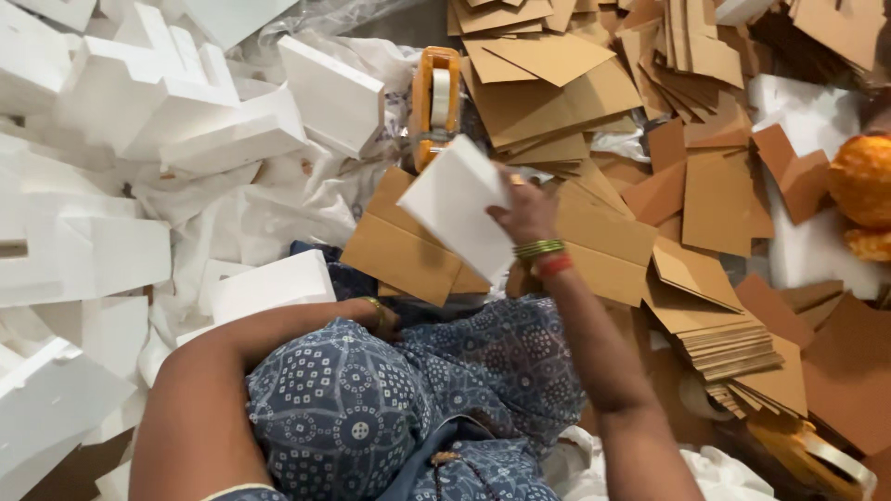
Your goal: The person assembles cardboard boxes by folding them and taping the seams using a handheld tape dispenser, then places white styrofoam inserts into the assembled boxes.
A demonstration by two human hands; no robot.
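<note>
My right hand (525,211) holds a flat white rectangular foam piece (458,209), raised and tilted above a folded brown cardboard sheet (394,246). Green and red bangles sit on that wrist. My left arm bends across my knee, which is covered in blue patterned cloth (390,399). My left hand (380,315) is mostly hidden behind the knee, near a white foam block (269,286); I cannot see what it grips. An orange tape dispenser (434,104) lies just beyond the white piece.
Large white foam blocks (167,93) and crumpled plastic fill the left side. Stacks of brown cardboard pieces (575,83) cover the top and right, with a neat pile (733,348) at right. An orange fuzzy object (861,181) sits at the far right edge.
</note>
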